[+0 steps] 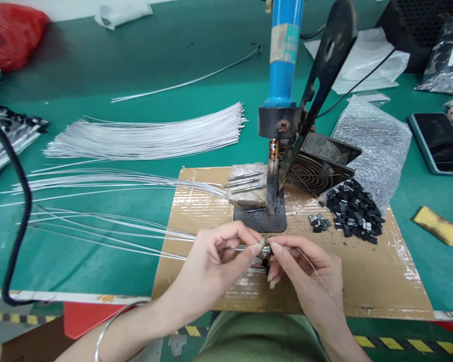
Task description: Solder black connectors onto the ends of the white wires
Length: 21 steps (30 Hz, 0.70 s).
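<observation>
My left hand (226, 256) is closed in a pinch on a thin wire with a metal end, in front of the soldering iron's tip. Close beside its fingertips, my right hand (305, 266) pinches a small black connector (269, 249), with a thin solder wire (319, 277) running back over the palm. White wires (136, 227) trail leftward from behind my left hand. Above both hands, a blue soldering iron (285, 65) points down in a black clamp. More wires with metal ends lie on a grey pad (249, 197) left of the tip.
Cardboard (370, 281) covers the work area. Black connectors (357, 211) are heaped at right, near a fan (317, 168) and bubble wrap (377, 146). A yellow sponge (437, 225) and phone (440, 142) lie farther right. A wire bundle (147, 136) lies at left; a black cable (22, 201) curves nearby.
</observation>
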Each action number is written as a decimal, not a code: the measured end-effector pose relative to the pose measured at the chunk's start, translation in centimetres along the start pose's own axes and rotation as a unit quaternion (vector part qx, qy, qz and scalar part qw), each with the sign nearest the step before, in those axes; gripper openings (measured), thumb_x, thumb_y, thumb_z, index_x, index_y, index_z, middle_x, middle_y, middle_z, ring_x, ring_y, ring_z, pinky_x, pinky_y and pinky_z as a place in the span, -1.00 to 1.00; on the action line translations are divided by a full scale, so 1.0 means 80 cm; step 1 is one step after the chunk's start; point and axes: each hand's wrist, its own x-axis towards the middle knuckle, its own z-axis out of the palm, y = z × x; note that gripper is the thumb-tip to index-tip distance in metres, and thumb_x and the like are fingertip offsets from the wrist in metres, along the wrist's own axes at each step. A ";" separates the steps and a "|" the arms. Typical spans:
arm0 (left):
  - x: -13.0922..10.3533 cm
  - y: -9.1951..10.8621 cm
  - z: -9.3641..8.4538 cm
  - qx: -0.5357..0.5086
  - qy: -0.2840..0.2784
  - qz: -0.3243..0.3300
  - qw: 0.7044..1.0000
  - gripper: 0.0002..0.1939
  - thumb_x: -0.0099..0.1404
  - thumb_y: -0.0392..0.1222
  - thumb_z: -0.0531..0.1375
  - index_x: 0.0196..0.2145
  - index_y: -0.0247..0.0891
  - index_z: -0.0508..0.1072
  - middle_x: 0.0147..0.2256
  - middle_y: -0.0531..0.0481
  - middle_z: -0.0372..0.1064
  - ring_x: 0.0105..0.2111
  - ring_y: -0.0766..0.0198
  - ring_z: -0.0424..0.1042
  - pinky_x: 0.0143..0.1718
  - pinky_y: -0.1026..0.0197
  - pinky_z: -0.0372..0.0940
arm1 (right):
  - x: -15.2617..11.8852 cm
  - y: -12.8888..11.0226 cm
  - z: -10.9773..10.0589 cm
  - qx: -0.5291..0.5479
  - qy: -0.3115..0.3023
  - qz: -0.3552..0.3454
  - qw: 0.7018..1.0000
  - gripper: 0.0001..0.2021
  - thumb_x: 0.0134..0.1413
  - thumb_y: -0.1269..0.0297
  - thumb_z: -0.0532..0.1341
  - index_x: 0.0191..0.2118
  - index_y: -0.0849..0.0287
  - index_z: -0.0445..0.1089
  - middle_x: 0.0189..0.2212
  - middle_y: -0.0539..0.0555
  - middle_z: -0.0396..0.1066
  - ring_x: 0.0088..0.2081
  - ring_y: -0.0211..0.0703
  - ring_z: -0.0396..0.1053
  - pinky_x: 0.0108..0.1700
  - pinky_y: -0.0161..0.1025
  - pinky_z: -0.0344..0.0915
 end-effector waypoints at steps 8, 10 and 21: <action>0.001 -0.002 0.002 -0.005 0.003 -0.006 1.000 -0.85 0.29 -0.26 0.31 -0.44 -0.34 0.54 -0.36 -0.09 0.59 -0.40 0.32 0.49 -0.38 0.36 0.34 | 0.000 0.001 0.000 0.009 0.006 0.001 1.000 -0.95 0.22 0.28 0.41 -0.25 0.02 0.66 -0.58 -0.08 0.52 -0.58 -0.38 0.48 -0.49 -0.53 0.50; 0.001 -0.002 0.003 -0.007 0.002 -0.004 1.000 -0.85 0.30 -0.26 0.30 -0.43 -0.33 0.54 -0.37 -0.08 0.59 -0.41 0.33 0.49 -0.39 0.36 0.33 | 0.000 0.001 0.000 0.011 0.008 -0.001 1.000 -0.95 0.22 0.28 0.41 -0.24 0.02 0.66 -0.59 -0.08 0.52 -0.58 -0.38 0.47 -0.49 -0.53 0.50; 0.001 -0.003 0.006 -0.024 0.001 0.002 1.000 -0.86 0.30 -0.29 0.29 -0.43 -0.33 0.52 -0.37 -0.08 0.59 -0.40 0.34 0.50 -0.35 0.37 0.36 | 0.002 0.002 -0.002 0.004 0.004 -0.013 1.000 -0.95 0.23 0.29 0.40 -0.23 0.02 0.66 -0.58 -0.08 0.53 -0.59 -0.38 0.47 -0.50 -0.53 0.48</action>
